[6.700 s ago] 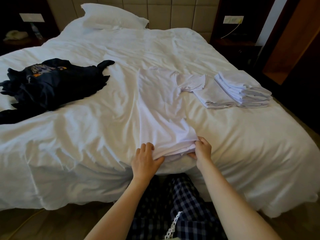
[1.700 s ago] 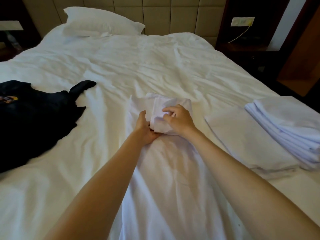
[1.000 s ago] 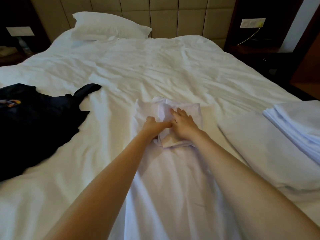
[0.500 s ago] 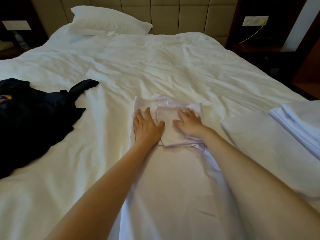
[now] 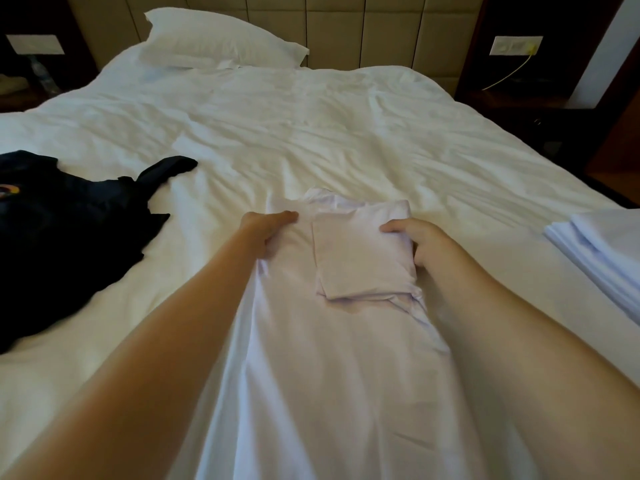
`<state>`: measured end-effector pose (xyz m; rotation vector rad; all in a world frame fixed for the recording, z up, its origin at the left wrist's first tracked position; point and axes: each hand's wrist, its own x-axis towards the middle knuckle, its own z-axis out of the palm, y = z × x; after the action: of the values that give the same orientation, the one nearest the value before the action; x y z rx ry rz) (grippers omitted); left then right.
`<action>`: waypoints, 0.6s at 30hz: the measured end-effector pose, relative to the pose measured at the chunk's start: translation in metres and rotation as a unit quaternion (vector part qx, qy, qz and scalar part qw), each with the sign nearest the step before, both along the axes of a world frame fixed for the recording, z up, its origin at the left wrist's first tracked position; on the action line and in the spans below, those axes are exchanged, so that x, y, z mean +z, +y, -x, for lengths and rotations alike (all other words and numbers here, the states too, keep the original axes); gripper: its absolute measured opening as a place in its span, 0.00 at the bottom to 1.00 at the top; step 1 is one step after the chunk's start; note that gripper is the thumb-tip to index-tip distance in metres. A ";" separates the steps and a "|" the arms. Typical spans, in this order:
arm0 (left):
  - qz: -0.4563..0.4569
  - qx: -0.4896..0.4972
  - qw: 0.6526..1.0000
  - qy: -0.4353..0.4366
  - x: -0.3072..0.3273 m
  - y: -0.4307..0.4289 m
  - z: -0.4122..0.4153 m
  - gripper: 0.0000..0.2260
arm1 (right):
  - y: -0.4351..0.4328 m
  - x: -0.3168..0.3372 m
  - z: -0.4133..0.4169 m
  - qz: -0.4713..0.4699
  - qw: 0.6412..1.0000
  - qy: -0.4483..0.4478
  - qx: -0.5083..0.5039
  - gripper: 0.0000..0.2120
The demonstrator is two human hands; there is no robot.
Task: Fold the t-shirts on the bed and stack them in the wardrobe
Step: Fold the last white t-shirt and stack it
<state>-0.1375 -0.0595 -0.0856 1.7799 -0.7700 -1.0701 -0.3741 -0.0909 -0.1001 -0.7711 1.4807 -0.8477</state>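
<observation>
A white t-shirt lies lengthwise on the bed, folded into a long strip with a sleeve flap turned in on top near its far end. My left hand grips the shirt's left edge by the shoulder. Opposite it, my right hand grips the right edge, thumb on top and fingers tucked beneath. A stack of folded white t-shirts sits at the right edge of the bed. A heap of dark unfolded clothing lies to the left.
A white pillow rests against the padded headboard. Dark nightstands flank the bed, the right one under a wall socket with a yellow cable. Wooden floor shows at the far right.
Both hands were pressing flat on the folded sleeve; they have slid apart to the shirt's left and right edges and now grip them.
</observation>
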 end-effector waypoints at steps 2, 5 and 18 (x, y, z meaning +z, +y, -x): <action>0.016 -0.018 1.000 -0.005 0.008 0.001 0.002 0.24 | 0.005 0.006 -0.001 0.042 0.999 -0.013 -0.024 0.25; 0.078 -0.036 0.996 -0.007 0.017 0.012 0.006 0.15 | 0.019 0.020 -0.002 0.107 0.993 -0.019 -0.036 0.18; 0.236 -0.152 0.957 -0.072 0.025 0.133 -0.008 0.15 | 0.139 0.050 0.006 0.193 0.981 0.025 -0.013 0.07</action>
<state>-0.1291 0.0735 -0.0611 1.3637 -1.3032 -0.8580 -0.3802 0.0481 -0.0502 -1.0666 1.3890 -1.1627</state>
